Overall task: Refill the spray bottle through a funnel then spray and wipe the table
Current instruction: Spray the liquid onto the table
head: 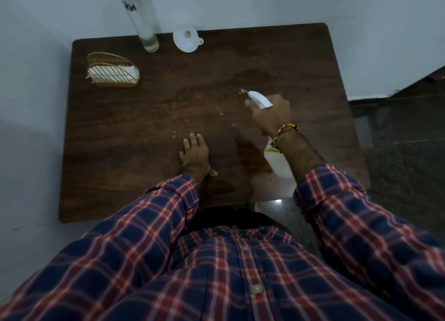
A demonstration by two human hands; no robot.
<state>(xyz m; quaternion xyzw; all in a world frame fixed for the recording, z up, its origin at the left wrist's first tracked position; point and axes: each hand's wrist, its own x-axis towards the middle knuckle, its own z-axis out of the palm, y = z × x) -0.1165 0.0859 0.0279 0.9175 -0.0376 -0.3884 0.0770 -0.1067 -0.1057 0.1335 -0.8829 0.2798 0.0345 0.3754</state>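
Observation:
My right hand [271,113] grips the white spray bottle's head [258,99], its nozzle aimed toward the table's middle; the pale bottle body [277,161] shows below my wrist. My left hand [195,155] rests flat on the dark wooden table [144,133], fingers straight. Small droplets speckle the wood near the nozzle. A white funnel [186,39] lies at the table's back edge. A tall clear bottle [142,19] with a purple cap stands left of the funnel. White napkins sit in a gold wire holder [113,70] at the back left.
The table stands against a pale wall at its back and left. A dark floor and a step lie to the right. A wet-looking dark patch [250,154] marks the wood between my hands.

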